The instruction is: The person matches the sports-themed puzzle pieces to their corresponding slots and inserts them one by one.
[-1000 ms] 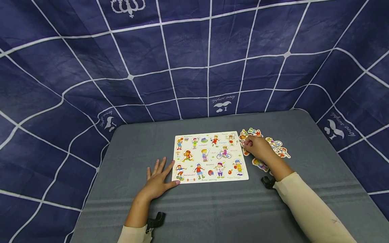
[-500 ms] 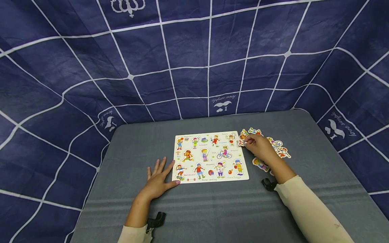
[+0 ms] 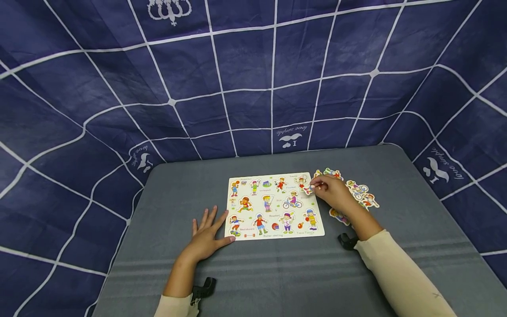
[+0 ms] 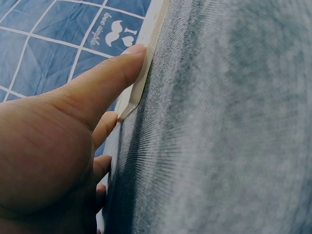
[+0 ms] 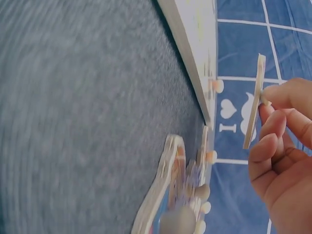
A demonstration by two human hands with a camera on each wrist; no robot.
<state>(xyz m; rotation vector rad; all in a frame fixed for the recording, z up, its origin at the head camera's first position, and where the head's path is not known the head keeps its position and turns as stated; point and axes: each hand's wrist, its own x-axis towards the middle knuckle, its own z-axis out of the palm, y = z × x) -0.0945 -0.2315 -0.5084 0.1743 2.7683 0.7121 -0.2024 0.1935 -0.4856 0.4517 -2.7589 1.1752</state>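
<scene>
A white wooden puzzle board [image 3: 299, 213] printed with children playing sports lies on the table. My left hand [image 3: 206, 237] rests at its lower left, fingers spread along the left edge. In the left wrist view the thumb [image 4: 112, 73] presses on the board's edge. My right hand [image 3: 334, 191] holds a thin figure-shaped puzzle piece [image 5: 254, 105] by its small knob, between thumb and fingertips. In the head view this piece overlaps the board's upper right part, beside the tennis figure [image 3: 301, 181]. The right wrist view shows it raised, seen nearly edge-on.
Loose knobbed puzzle pieces [image 3: 358, 189] lie in a cluster right of the board, partly under the right hand. One piece [image 3: 339, 215] sits nearer the front. The grey table [image 3: 277, 273] is bounded by blue cloth walls [image 3: 245, 110] behind and at both sides.
My right hand has lifted a puzzle piece from the cluster and moved left with it, to over the board's right edge. The left hand has stayed in place.
</scene>
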